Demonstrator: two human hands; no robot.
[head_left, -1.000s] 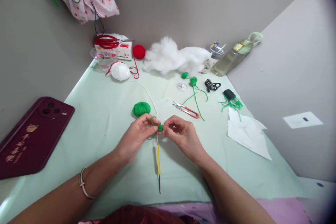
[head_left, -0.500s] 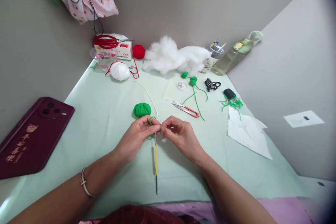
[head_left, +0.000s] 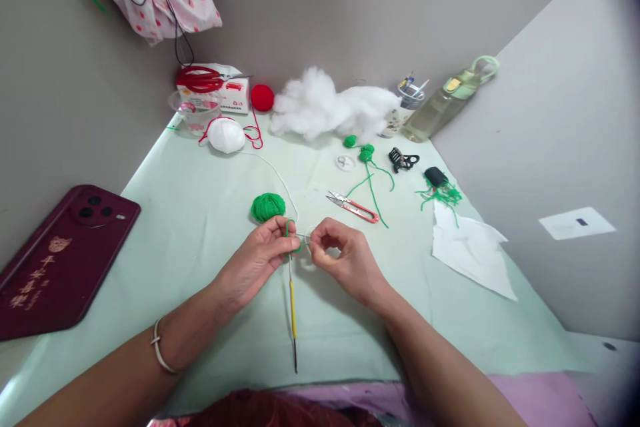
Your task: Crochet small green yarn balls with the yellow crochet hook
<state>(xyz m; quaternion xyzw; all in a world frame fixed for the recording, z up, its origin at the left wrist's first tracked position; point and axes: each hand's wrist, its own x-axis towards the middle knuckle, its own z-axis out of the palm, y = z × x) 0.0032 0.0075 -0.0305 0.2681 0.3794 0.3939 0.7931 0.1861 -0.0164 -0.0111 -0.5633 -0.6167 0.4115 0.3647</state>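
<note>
My left hand (head_left: 257, 257) is closed, pinching a small piece of green yarn work (head_left: 294, 243) between thumb and fingers. A crochet hook (head_left: 293, 307) with a yellow grip hangs from it, its lower end pointing toward me. Just to the right, my right hand (head_left: 347, 257) is closed in a pinch at a thin white strand of yarn (head_left: 307, 239), which shows between the two hands. Behind my left fingers sits a green yarn ball (head_left: 269, 207). White yarn trails from a white ball (head_left: 226, 135) down to my left hand.
Orange-handled thread snips (head_left: 353, 205) lie beyond my right hand. Farther back are white stuffing (head_left: 325, 107), a red yarn ball (head_left: 262, 98), a black hair claw (head_left: 403, 160) and a bottle (head_left: 440, 107). A maroon phone-shaped case (head_left: 70, 260) lies left; white paper (head_left: 467, 250) lies right.
My right hand has drawn slightly away from my left, and a thin white strand now shows between them. The hook has shifted a little left with my left hand.
</note>
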